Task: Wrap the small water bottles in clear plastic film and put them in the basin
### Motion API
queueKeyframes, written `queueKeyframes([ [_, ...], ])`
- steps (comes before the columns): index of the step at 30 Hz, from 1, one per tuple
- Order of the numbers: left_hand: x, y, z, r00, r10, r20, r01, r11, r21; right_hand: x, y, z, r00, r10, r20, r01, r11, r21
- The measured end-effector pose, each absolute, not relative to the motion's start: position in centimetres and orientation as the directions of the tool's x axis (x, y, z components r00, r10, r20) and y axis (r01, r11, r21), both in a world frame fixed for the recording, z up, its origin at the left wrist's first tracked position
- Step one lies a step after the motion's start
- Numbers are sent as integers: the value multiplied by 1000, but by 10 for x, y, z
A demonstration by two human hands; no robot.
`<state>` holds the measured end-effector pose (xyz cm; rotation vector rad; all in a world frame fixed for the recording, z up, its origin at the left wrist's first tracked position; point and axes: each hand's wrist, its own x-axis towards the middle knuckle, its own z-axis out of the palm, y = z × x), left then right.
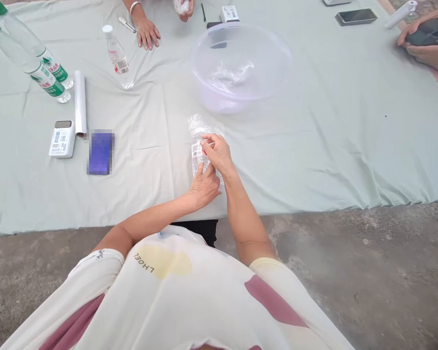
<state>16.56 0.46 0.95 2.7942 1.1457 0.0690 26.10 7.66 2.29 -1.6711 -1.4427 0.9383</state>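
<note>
At the near edge of the cloth-covered table, all the action is around one small clear bottle, its white cap towards the far side and its label partly covered by fingers; whether it lies or stands, I cannot tell. Crumpled clear film shows behind the cap and alongside it. Up at the label comes the right hand, thumb and forefinger bent in close to each other at the printed edge, the other fingers curled; whether they pinch anything is too fine to see. Lower down, just beside it, the left hand is at the bottle's lower part, thumb and forefinger apart, the rest folded under, their grip hidden. Straight ahead sits the wide translucent basin, more crumpled film inside. Over to the left, a purple rectangle is blurred into blocks near a white box, and a white roll lies by two tall green-capped bottles. Another small bottle stands between those and the basin. Across the table, a co-worker's braceleted hand rests with fingers slightly spread, while that person's other hand has crumpled plastic. Far right, another person's hands hold a dark object, near a phone on the cloth.
</note>
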Motion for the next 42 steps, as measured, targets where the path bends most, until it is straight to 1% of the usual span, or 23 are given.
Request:
queueKeyframes([
  [1,165,4,8,741,671,7,661,-732,164,263,77,20,152,985,-79,469,-143,-871],
  [3,163,2,5,822,567,49,538,-802,261,268,75,17,201,973,-112,496,-199,-845],
  [5,157,-3,2,885,452,115,383,-845,374,276,72,14,207,966,-158,517,-245,-820],
  [7,148,-8,1,897,399,192,266,-832,487,283,67,11,191,962,-196,502,-268,-822],
  [8,143,-10,1,878,420,230,244,-805,540,286,66,8,186,960,-208,482,-274,-832],
  [9,138,-12,1,841,473,262,248,-768,590,289,64,6,187,958,-216,459,-279,-844],
  [11,127,-12,2,709,643,288,319,-658,682,294,62,2,203,956,-211,420,-279,-864],
  [12,122,-10,3,621,735,273,370,-582,724,296,61,1,215,956,-202,411,-276,-869],
  [13,118,-7,4,531,813,239,416,-496,762,298,60,1,226,955,-193,408,-273,-871],
  [15,111,1,6,378,917,126,472,-308,826,303,58,1,252,948,-193,404,-284,-869],
  [16,109,6,6,327,944,51,478,-212,852,306,56,1,266,943,-198,401,-295,-867],
  [18,108,15,5,275,956,-99,447,-36,894,314,53,0,315,930,-191,403,-313,-860],
  [20,111,23,2,276,938,-211,379,95,921,322,48,0,378,913,-154,425,-319,-847],
  [23,124,31,-3,328,896,-298,266,215,940,327,39,1,432,893,-125,440,-329,-835],
  [25,134,34,-5,385,860,-333,176,286,942,323,31,4,410,902,-134,454,-329,-828],
  [27,143,36,-5,430,831,-353,82,353,932,313,23,6,354,926,-133,521,-314,-794],
  [30,149,38,-2,438,811,-388,-27,444,896,296,15,6,295,951,-90,659,-270,-702],
  [32,149,39,-1,436,795,-422,-78,500,862,288,13,4,307,948,-80,677,-277,-682],
  [34,147,38,2,427,789,-441,-84,521,850,283,13,2,343,931,-127,605,-322,-728],
  [36,143,37,6,401,797,-451,-61,515,855,277,12,1,378,905,-195,479,-372,-795],
  [38,137,33,12,373,799,-472,-52,526,849,266,10,0,395,887,-238,354,-386,-852],
  [40,130,26,20,367,782,-503,-98,571,815,249,6,-1,377,892,-251,261,-363,-895],
  [42,122,20,27,363,784,-504,-179,590,787,230,0,-2,328,927,-180,244,-267,-932],
])
